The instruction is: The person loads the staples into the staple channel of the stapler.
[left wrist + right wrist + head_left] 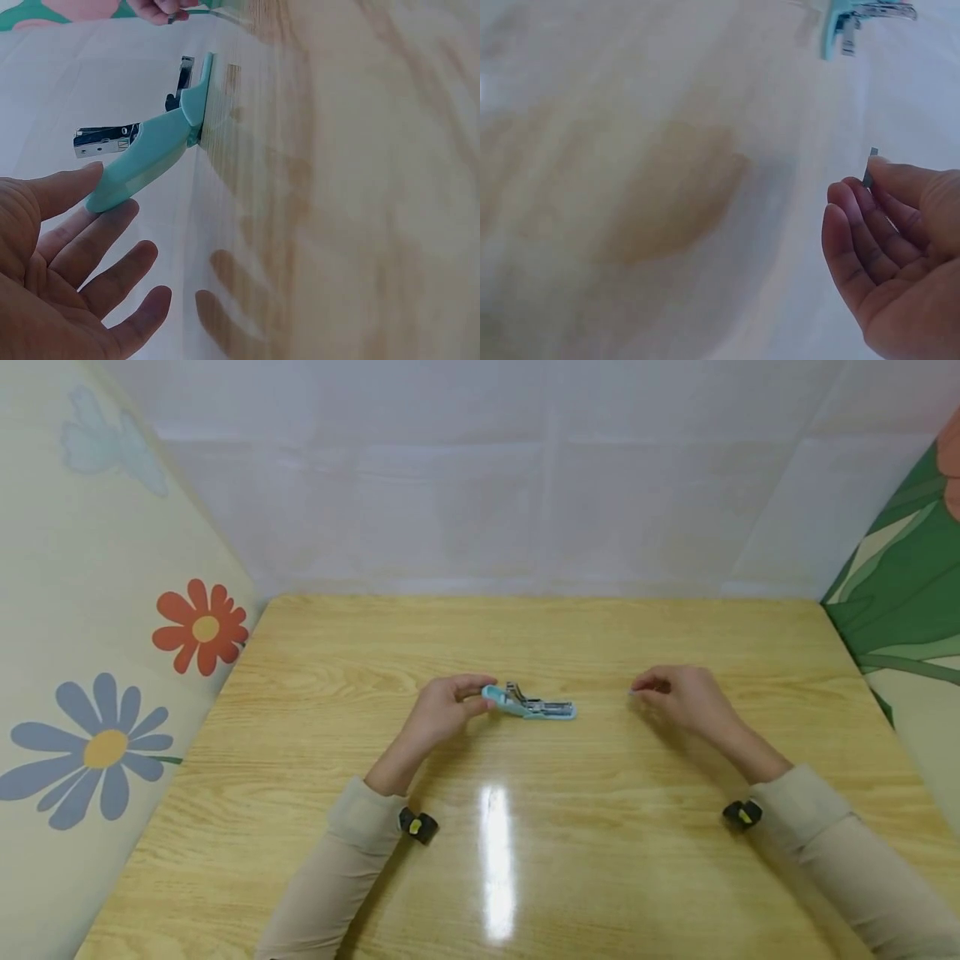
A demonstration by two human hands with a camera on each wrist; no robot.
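A turquoise stapler [517, 707] lies opened out on the wooden table [585, 827], with its metal parts exposed. My left hand [442, 710] pinches one end of it between thumb and fingers; the left wrist view shows that end of the stapler [146, 161] tilted up, while the other end rests on the table. To the right, apart from the stapler, my right hand [690, 700] is raised over the table. Its thumb and fingertip pinch a small grey strip [868, 178], which looks like a short row of staples. The fingers cover part of the strip.
A pale sheet [480, 510] hangs behind the table's far edge. Panels with printed flowers [105, 750] and green leaves [915, 585] flank the table on the left and right. A bright light reflection [497, 868] shows on the near tabletop.
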